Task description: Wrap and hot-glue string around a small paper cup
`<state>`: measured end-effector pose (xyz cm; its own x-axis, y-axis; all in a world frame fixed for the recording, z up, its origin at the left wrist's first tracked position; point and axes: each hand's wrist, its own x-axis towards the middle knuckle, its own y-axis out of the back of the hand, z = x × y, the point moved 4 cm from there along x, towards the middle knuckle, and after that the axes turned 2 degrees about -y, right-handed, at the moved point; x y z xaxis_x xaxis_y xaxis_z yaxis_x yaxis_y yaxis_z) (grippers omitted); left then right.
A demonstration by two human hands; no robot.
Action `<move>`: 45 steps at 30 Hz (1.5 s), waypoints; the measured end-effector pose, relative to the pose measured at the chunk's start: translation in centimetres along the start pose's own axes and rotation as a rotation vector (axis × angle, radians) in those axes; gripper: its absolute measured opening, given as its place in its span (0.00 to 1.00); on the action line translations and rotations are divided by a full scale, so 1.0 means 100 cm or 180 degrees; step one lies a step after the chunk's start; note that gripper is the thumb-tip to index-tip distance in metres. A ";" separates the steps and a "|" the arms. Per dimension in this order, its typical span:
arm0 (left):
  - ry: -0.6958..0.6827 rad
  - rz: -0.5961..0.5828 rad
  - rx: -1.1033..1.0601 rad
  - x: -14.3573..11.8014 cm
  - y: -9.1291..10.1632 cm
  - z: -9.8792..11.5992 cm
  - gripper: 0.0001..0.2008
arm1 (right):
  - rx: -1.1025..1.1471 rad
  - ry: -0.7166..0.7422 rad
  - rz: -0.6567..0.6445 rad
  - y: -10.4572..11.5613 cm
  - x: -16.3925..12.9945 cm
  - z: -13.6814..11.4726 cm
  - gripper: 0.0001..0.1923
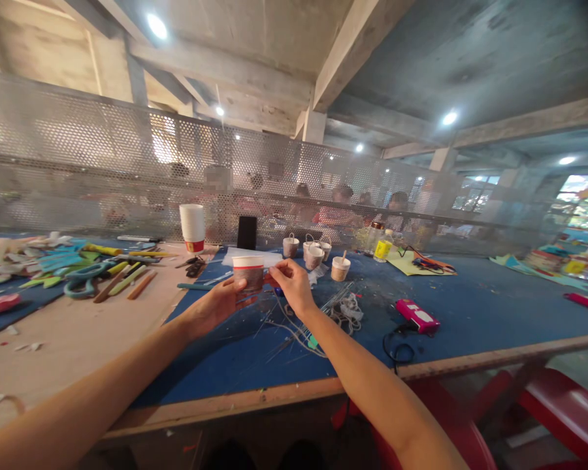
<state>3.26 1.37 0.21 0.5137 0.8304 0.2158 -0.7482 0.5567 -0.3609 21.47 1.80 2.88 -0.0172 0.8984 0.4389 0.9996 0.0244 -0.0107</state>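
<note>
My left hand (219, 303) is closed around a paper cup (249, 269) with a white rim, a red band and a brownish-grey lower wrap. The cup is upright above the blue table mat (215, 359). Just right of it, my right hand (296, 285) has thumb and forefinger pinched together close to the cup's side; what they hold is too small to make out. Behind the hands stand several small cups (314, 256), some with string loops on top, and a cup with a stick (340, 268). Tangled grey string (349, 311) and thin clear strips lie below.
Stacked paper cups (192, 227) stand back left beside a black upright slab (247, 232). Scissors (85, 279), coloured tools and paper scraps lie left. A yellow bottle (383, 247) and a pink corded box (418, 316) are right. A perforated metal screen (269, 170) runs behind; red chairs (568, 405) stand below.
</note>
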 end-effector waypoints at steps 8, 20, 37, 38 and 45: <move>0.0016 0.0059 0.0008 -0.001 0.000 0.001 0.19 | -0.0045 0.0000 -0.0008 0.000 0.001 0.001 0.12; -0.0026 0.0019 0.0027 -0.001 -0.002 0.002 0.19 | -0.0056 -0.0052 0.0010 -0.001 -0.002 -0.005 0.12; 0.0006 -0.0123 -0.0039 -0.001 -0.001 -0.001 0.18 | -0.0004 -0.0117 -0.0024 -0.002 -0.001 -0.007 0.11; 0.0010 -0.0111 -0.0050 -0.001 0.000 -0.002 0.18 | 0.0013 -0.0125 -0.0027 -0.002 -0.001 -0.007 0.11; 0.0010 -0.0128 -0.0006 -0.001 -0.001 -0.003 0.19 | 0.0050 -0.0126 -0.0054 -0.001 0.000 -0.004 0.11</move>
<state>3.40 1.24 -0.01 0.5448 0.8072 0.2273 -0.7261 0.5896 -0.3537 21.39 1.63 3.28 -0.0353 0.9144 0.4033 0.9988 0.0464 -0.0177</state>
